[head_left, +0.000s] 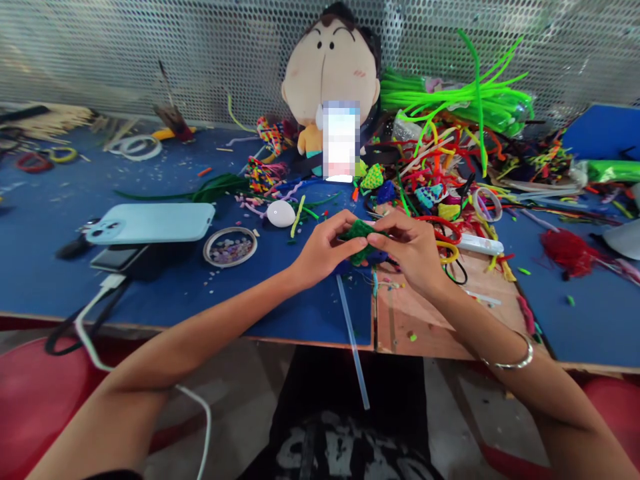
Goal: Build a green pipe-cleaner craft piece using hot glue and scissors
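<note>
Just above the near middle of the table, both my hands pinch a small dark green fuzzy piece (359,241). My left hand (327,245) grips its left side between thumb and fingers. On the other side, my right hand (411,248) presses thumb and fingertips against its right edge. Fingers hide part of the piece, and its exact kind does not show. Below it, a clear glue stick (353,343) juts out past the table's front edge. Something dark blue shows just under the green piece, partly covered.
A lit phone (341,143) leans on a plush doll (327,73). Left are a light blue phone (155,223), a bead dish (231,247) and a white egg-shaped object (281,213). Coloured pipe cleaners (445,150) heap up at right, near green bundles (450,100). A white cable (90,337) hangs off the edge.
</note>
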`<act>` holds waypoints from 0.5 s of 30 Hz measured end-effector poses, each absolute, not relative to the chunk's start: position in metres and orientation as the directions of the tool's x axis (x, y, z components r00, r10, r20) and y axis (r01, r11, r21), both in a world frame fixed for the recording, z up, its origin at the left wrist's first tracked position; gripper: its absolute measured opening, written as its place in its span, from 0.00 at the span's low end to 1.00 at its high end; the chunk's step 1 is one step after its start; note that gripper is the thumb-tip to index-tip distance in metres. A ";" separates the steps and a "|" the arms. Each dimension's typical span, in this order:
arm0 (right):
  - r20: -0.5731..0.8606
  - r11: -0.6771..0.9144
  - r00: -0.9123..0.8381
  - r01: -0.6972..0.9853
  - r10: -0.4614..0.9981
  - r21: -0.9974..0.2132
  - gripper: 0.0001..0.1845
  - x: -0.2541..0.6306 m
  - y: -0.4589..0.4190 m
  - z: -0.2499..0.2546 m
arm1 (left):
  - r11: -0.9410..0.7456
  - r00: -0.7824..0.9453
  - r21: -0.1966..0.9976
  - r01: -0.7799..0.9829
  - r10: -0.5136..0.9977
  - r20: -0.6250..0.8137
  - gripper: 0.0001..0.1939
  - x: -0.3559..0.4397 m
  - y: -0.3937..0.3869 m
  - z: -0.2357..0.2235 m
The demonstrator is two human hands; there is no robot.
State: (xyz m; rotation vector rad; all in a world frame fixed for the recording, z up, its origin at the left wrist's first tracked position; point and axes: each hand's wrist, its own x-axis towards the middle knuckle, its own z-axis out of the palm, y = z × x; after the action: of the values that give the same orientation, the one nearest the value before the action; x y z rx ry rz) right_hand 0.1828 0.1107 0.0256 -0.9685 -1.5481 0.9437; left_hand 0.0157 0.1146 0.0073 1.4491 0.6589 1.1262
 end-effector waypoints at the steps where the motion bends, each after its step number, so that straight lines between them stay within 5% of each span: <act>1: 0.342 0.360 -0.144 0.130 0.929 -0.924 0.14 0.183 0.111 0.025 | -0.215 0.398 0.963 -0.163 0.879 0.263 0.17 0.016 0.115 0.006; 6: 0.342 0.387 -0.200 0.261 0.918 -0.885 0.09 0.186 0.112 0.025 | -0.224 0.403 0.972 -0.071 0.885 0.233 0.18 0.014 0.117 0.003; 15: 0.356 0.405 -0.235 0.213 0.904 -0.889 0.15 0.190 0.107 0.031 | -0.368 0.314 0.925 -0.091 0.871 0.377 0.21 0.011 0.116 0.006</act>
State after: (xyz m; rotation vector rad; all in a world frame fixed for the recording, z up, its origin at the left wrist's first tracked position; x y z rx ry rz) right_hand 0.1902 0.1069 0.0315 -0.9863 -1.7018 0.9018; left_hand 0.0108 0.1159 0.0064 1.6012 0.7270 1.2324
